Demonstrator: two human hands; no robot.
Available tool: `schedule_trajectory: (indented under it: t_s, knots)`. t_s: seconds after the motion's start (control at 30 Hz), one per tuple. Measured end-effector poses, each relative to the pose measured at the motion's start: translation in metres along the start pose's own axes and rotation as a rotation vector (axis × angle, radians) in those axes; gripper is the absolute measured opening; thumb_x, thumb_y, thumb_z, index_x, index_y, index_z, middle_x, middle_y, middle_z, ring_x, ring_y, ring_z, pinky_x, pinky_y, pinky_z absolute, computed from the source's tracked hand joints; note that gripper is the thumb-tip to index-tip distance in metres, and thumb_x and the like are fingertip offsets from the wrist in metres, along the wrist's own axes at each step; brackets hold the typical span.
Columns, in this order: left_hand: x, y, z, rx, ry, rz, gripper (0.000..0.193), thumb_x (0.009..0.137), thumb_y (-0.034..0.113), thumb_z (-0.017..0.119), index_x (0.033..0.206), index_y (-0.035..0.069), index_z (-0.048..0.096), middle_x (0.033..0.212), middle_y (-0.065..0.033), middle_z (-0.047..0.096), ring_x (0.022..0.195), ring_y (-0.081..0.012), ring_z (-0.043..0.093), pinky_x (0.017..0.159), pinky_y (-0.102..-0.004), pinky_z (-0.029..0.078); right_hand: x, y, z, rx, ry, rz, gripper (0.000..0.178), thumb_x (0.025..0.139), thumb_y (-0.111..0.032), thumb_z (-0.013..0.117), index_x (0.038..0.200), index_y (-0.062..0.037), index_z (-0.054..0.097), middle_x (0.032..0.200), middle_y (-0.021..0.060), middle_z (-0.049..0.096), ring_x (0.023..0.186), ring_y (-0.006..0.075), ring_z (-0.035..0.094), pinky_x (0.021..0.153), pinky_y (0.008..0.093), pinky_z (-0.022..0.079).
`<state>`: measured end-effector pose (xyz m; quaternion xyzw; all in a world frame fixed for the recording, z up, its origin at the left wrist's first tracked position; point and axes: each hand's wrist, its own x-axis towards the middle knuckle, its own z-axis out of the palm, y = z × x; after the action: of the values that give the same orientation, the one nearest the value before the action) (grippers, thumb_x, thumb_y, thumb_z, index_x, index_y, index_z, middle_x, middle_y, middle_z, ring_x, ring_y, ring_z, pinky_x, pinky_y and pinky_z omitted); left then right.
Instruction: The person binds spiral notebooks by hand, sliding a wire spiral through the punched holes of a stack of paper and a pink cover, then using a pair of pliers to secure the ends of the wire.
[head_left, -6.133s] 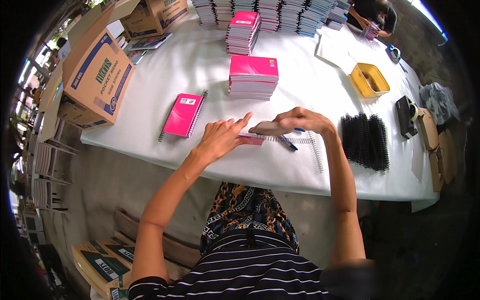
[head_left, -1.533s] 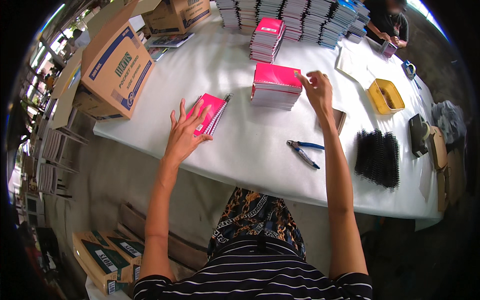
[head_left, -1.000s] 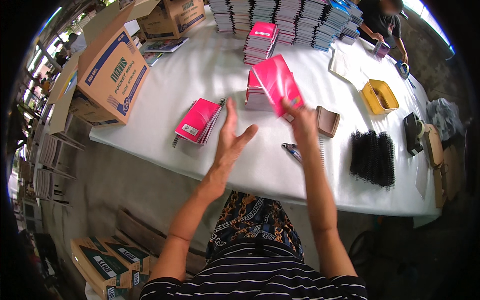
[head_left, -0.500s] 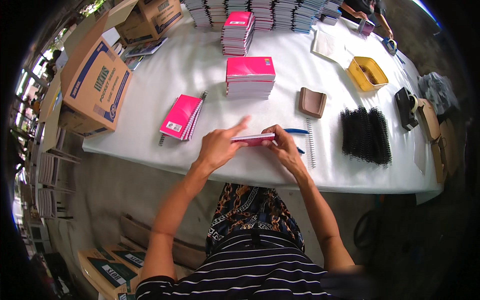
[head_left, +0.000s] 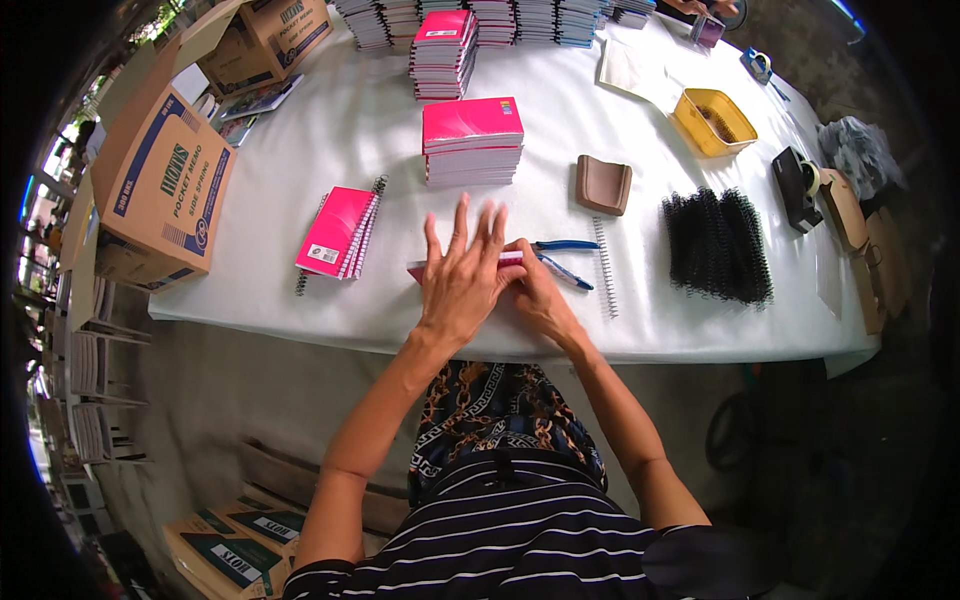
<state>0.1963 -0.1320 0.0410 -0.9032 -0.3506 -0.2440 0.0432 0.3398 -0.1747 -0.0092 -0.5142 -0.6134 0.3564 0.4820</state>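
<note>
Left hand (head_left: pixel 460 288) is lying across the pink notebook (head_left: pixel 511 259), fingers spread wide. Right hand (head_left: pixel 541 302) is holding its right end, fingers closed there. Notebook is sitting near the table's (head_left: pixel 370 315) front edge; pliers (head_left: pixel 568 245) are lying just right, beside a coil (head_left: pixel 606 270).

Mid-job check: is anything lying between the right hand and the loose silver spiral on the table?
Yes. The blue-handled pliers lie between the right hand and the silver spiral, handles pointing toward the spiral. The right hand also appears to be holding the pink notebook.
</note>
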Motion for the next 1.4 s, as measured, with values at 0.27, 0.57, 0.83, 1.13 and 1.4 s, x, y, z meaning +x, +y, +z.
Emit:
schedule_trajectory:
  t_s: [0.27,0.57,0.83,1.13,1.4]
  knots:
    - [0.007,-0.005,0.007,-0.039,-0.034,0.017,0.062,0.084,0.021,0.067,0.141,0.013,0.044,0.138,-0.0039,0.054,0.129,-0.0323,0.047,0.106,-0.0553,0.032,0.003,0.027,-0.112,-1.123,0.449,0.175,0.023,0.085,-0.010,0.065,0.101,0.0030,0.056,0.086,0.0198,0.060,0.086,0.0358,0.057,0.076,0.0435,0.046]
    - [0.006,-0.006,0.003,-0.063,-0.063,-0.012,0.064,0.080,0.021,0.071,0.139,0.013,0.046,0.136,-0.0037,0.055,0.126,-0.0317,0.050,0.105,-0.0564,0.033,0.016,-0.051,-0.070,-0.281,-0.028,-0.069,0.017,0.082,0.005,0.064,0.098,-0.0019,0.065,0.092,0.0126,0.063,0.081,0.0266,0.064,0.072,0.0376,0.052]
    - [0.006,-0.007,0.001,-0.069,-0.089,-0.012,0.069,0.078,0.008,0.070,0.142,0.017,0.045,0.136,-0.0025,0.055,0.126,-0.0308,0.050,0.106,-0.0574,0.032,0.025,-0.044,-0.078,-0.218,-0.154,-0.172,0.018,0.081,0.007,0.064,0.097,-0.0016,0.066,0.091,0.0104,0.064,0.080,0.0242,0.064,0.071,0.0354,0.053]
    - [0.009,-0.008,0.000,-0.015,-0.105,-0.002,0.067,0.080,0.017,0.071,0.142,0.017,0.044,0.135,-0.0024,0.056,0.125,-0.0316,0.051,0.106,-0.0579,0.032,0.024,-0.052,-0.078,-0.457,-0.197,-0.170,0.014,0.085,-0.004,0.063,0.098,0.0007,0.064,0.089,0.0136,0.066,0.084,0.0328,0.063,0.071,0.0417,0.050]
    - [0.012,-0.010,-0.001,-0.139,-0.091,0.066,0.060,0.084,0.027,0.069,0.139,0.021,0.047,0.126,-0.0039,0.062,0.110,-0.0345,0.061,0.095,-0.0489,0.046,0.023,-0.063,-0.070,-0.560,-0.168,-0.215,0.016,0.085,-0.006,0.064,0.100,0.0008,0.061,0.089,0.0148,0.064,0.079,0.0337,0.063,0.073,0.0419,0.050]
